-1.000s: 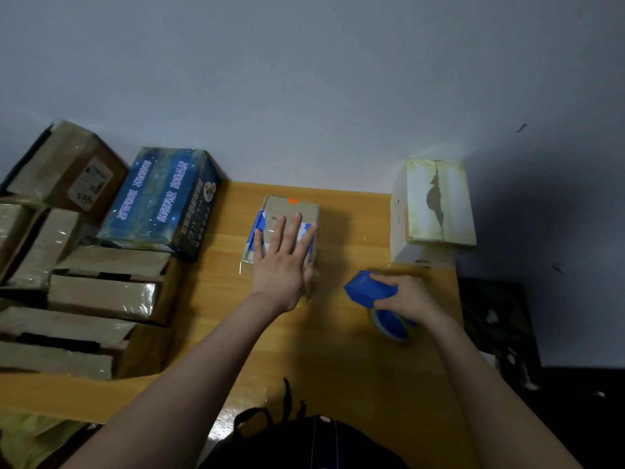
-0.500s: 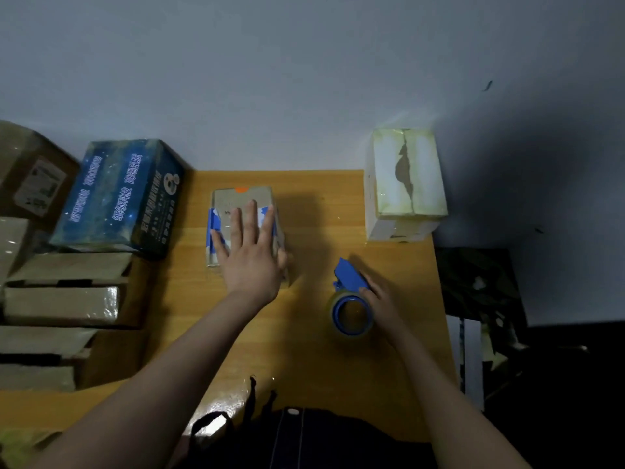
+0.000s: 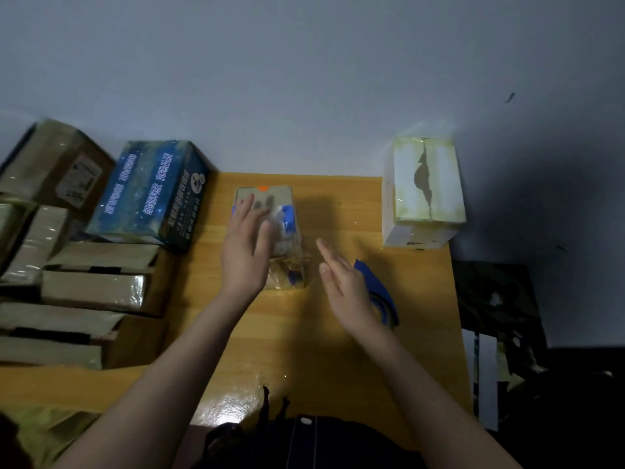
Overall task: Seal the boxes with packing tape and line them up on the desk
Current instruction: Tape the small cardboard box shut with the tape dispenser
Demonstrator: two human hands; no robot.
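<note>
So the small taped box (image 3: pixel 282 211) sits mid-desk (image 3: pixel 304 350), toward the far edge. Half a second ago the left hand (image 3: pixel 243 252) was flat on top of it; now it's turned on edge along the box's 9 o'clock side, fingers straight and together. It's blurry, so I can't tell if it actually touches the cardboard.

The right hand (image 3: pixel 345 282) has let go of the blue tape dispenser (image 3: pixel 380 292). It's holding nothing now, fingers straight and pointing to about 11 o'clock, and it sits between the box and the dispenser. The dispenser lies on the desk at roughly 4 o'clock from the box, partly hidden behind that hand.

The white box (image 3: pixel 426 184) is at the box's 2 o'clock, on the desk's far right corner. The blue starry box (image 3: pixel 152 194) is at 9 o'clock, and brown boxes (image 3: pixel 94 286) are stacked beyond it at about 8 o'clock.
</note>
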